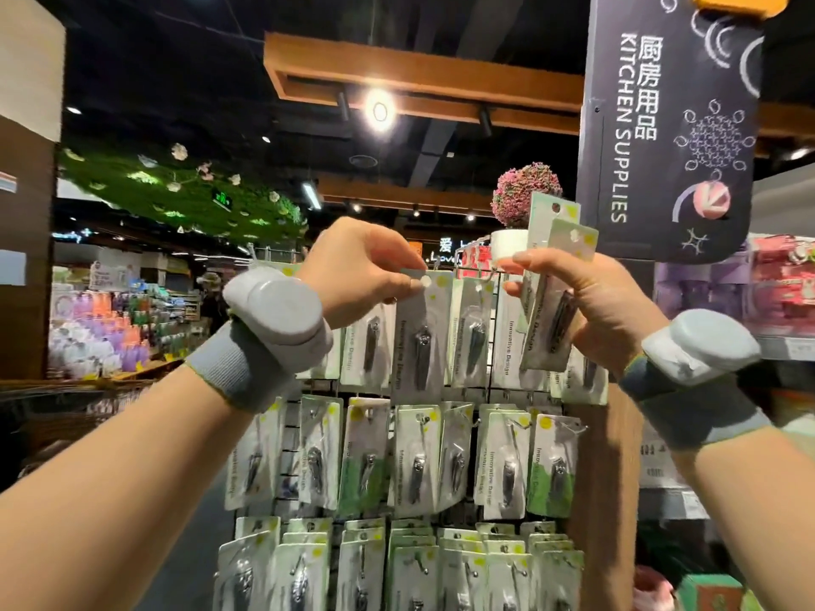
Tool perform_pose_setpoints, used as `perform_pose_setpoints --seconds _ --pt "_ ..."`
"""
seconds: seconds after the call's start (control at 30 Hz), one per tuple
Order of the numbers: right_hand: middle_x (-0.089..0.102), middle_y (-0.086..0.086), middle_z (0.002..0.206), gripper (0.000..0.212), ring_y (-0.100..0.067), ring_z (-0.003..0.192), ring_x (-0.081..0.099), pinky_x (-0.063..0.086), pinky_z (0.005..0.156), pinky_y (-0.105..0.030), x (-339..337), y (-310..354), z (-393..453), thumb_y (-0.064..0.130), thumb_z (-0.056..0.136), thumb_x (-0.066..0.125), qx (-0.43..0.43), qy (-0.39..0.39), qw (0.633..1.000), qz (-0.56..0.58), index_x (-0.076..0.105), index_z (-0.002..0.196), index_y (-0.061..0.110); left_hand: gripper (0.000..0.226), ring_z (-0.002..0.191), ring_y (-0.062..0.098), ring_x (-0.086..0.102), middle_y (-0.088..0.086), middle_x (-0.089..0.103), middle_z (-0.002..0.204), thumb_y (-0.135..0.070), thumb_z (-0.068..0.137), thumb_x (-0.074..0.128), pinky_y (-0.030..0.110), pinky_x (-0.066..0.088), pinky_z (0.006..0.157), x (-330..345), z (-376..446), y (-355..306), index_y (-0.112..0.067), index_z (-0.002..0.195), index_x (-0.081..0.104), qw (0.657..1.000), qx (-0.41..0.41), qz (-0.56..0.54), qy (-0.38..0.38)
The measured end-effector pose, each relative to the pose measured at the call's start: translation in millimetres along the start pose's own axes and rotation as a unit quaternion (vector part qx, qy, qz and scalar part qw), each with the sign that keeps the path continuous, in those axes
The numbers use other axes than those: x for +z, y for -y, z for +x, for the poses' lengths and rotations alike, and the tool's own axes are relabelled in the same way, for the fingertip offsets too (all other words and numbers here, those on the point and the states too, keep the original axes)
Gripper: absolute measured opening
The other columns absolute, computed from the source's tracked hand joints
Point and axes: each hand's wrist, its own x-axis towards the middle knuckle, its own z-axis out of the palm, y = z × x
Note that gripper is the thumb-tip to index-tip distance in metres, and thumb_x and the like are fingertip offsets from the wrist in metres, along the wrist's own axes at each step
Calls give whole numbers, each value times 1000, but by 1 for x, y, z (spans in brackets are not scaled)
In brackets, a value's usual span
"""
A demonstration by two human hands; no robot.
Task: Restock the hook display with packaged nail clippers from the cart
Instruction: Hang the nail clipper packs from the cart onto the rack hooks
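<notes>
Head view showed my left hand (366, 266) pinching the top edge of one pack (421, 332) at the display's (511, 390) top row, right by its hang hole, while my right hand (591, 302) gripped a few spare packs (553, 275) just beside it. I judged each pack as light and thin, a stiff card with slippery plastic blister. The best hold was on the flat card near the hole, not on the blister.
</notes>
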Motion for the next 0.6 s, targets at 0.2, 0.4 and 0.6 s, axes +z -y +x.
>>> perform_pose_setpoints --seconds 0.2,0.4,0.6 --pt "72 -13 89 40 -19 73 68 56 62 -23 -4 4 3 18 62 73 15 -14 1000 11 68 95 -4 12 72 15 69 4 73 79 -8 74 78 30 59 66 23 15 -21 -12 84 73 999 46 10 -15" --pt "68 -13 83 27 -16 60 65 55 59 -23 -5 2 6 5 78 67 28 -33 999 24 65 101 -10 9 81 16 67 2 72 88 -18 80 73 34 57 77 39 29 -33 -20 89 73 990 61 128 -16" --pt "73 -10 81 16 -16 66 70 54 55 -22 -8 1 8 6 78 69 44 -58 997 16 68 91 -4 13 94 21 62 2 69 99 -20 83 69 26 49 78 45 38 -38 -25 95 72 978 56 202 -15"
